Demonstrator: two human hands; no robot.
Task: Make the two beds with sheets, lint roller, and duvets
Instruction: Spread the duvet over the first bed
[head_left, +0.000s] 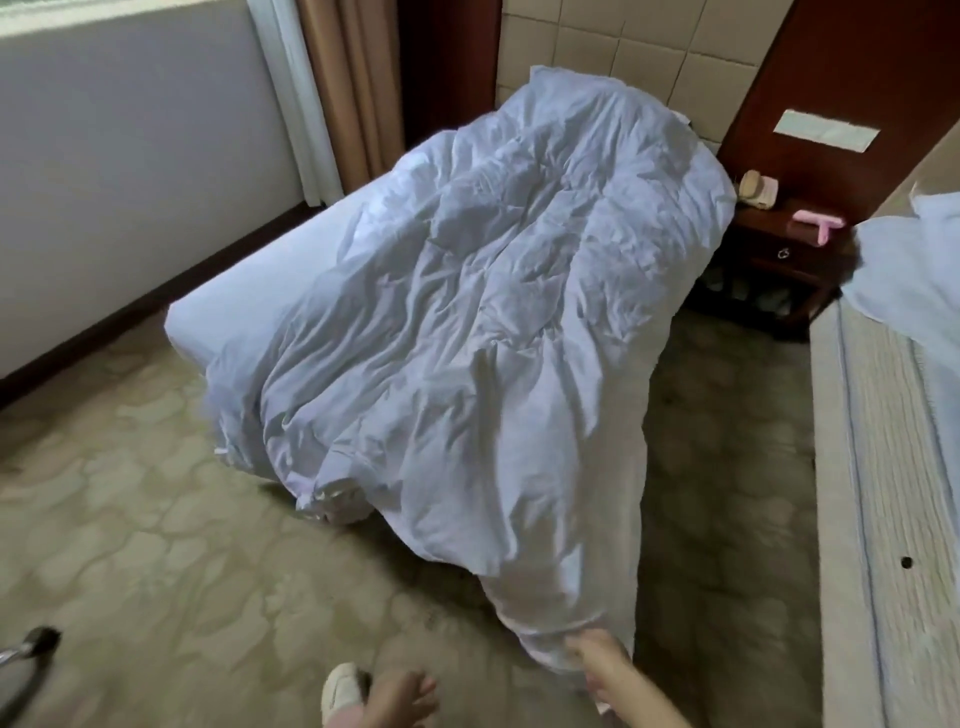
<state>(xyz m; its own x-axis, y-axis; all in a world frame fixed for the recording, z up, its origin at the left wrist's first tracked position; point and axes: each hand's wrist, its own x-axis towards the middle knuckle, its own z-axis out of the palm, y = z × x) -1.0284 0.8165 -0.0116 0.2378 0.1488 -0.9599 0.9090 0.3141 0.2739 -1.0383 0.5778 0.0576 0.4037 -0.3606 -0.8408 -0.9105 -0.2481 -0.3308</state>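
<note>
A crumpled white duvet (467, 312) lies slanted over the left bed, whose white sheet (249, 291) shows along the left side. The duvet's near end hangs off the foot of the bed toward the floor. My right hand (597, 657) grips the duvet's near right corner at the bottom of the view. My left hand (402, 696) hangs beside it with relaxed fingers and holds nothing. A pink lint roller (818, 226) lies on the nightstand (779, 260). The second bed's bare mattress (883, 467) runs along the right edge, with white bedding (904, 265) bunched at its far end.
A beige telephone (758, 189) sits on the nightstand between the beds. A narrow carpeted aisle (727, 467) separates the two beds. Curtains (337, 93) and a wall lie left of the bed. A metal object (31, 644) pokes in at the bottom left, and a pale slipper (340, 686) is near my left hand.
</note>
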